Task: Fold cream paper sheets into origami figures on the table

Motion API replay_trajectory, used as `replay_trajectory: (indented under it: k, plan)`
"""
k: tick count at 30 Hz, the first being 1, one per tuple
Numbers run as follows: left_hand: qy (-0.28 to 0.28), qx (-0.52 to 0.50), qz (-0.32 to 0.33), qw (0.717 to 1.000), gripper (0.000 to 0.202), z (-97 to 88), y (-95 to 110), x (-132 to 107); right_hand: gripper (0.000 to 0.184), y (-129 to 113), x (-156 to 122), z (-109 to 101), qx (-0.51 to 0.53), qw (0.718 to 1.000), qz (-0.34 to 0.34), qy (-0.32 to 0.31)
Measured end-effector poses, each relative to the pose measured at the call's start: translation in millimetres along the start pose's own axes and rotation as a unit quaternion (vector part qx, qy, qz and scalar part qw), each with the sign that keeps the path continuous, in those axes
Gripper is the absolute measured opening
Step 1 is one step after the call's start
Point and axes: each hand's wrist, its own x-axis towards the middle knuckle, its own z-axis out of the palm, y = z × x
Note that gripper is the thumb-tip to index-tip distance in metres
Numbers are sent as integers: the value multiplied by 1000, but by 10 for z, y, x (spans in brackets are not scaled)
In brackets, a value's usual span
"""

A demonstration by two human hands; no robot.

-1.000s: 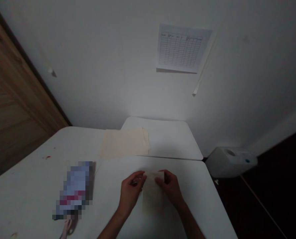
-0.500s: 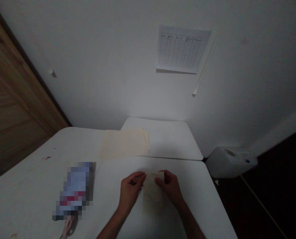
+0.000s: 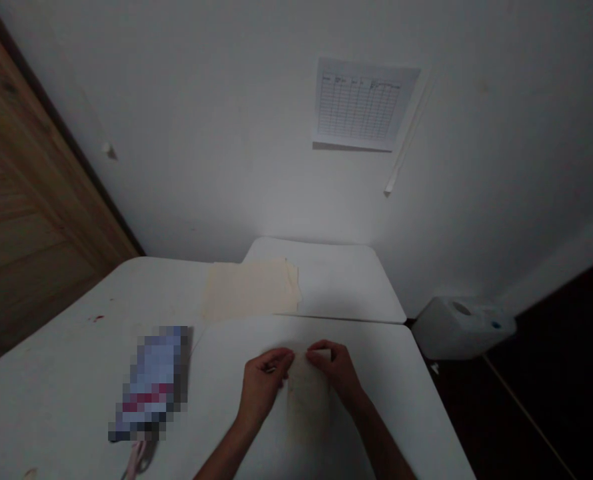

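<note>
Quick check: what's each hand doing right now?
Left hand: closed, pinching the top edge of the pale sheet.
Right hand: closed, pinching the same edge.

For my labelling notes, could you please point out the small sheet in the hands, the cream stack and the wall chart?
small sheet (image 3: pixel 307 395): head view, its middle.
cream stack (image 3: pixel 249 288): head view, middle of the top sheet.
wall chart (image 3: pixel 359 107): head view, centre of the grid.

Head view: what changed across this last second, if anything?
The right hand slid its fingertips a little inward along the top edge of the pale sheet, towards the left hand. Both hands kept their pinch on it. The cream sheets and table stayed put.
</note>
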Motion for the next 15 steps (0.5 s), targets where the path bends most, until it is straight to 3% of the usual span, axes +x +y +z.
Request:
replay_trajectory:
  k: [15]
  plan:
    - [-4, 39, 6, 999, 40, -29, 24, -10, 29, -58, -10, 57, 3, 999, 41, -2]
